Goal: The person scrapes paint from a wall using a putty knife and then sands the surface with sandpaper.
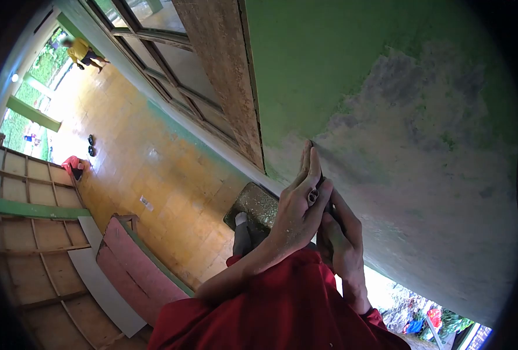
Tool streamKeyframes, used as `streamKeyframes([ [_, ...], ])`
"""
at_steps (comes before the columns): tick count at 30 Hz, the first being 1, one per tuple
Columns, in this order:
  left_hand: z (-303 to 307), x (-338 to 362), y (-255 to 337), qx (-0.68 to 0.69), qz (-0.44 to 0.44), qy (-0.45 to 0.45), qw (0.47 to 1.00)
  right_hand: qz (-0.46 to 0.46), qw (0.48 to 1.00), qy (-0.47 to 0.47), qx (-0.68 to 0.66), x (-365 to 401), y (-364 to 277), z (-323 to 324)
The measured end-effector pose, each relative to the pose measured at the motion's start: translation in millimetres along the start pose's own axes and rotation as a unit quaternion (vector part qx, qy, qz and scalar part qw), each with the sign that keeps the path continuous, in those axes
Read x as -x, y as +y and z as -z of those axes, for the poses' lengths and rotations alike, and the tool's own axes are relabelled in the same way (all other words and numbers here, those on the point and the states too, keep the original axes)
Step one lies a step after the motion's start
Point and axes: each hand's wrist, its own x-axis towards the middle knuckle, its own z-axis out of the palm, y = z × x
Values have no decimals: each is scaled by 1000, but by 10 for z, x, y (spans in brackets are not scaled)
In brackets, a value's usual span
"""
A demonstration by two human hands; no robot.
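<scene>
Scraping the wall [399, 157], I think: left hand [298, 203] and right hand [343, 248] meet near it (can't tell what they grip). Another rub needs steady pushing.

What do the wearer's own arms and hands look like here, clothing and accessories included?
Both hands, left and right, are bare, with no gloves. A chunky, dark-centred ring shows on the left; which finger is unclear. The arms emerge from a deep red top. Pale specks dot the left forearm.
</scene>
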Motion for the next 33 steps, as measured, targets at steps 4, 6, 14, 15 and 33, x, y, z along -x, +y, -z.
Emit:
streamKeyframes([
  [4, 8, 15, 94, 39, 64, -3, 997, 31, 999, 8, 5, -1, 33, -5],
  [6, -20, 9, 96, 12, 14, 13, 1000, -4, 1000, -13, 13, -22, -39, 71],
  [14, 61, -45, 116, 22, 69, -6, 997, 19, 1000, -1, -2, -21, -38, -11],
  [15, 67, -41, 120, 8, 83, -15, 996, -3, 1000, -6, 14, -10, -102, -37],
  [33, 21, -37, 15, -90, 5, 39, 995, 22, 998, 14, 55, -116, 54, -46],
])
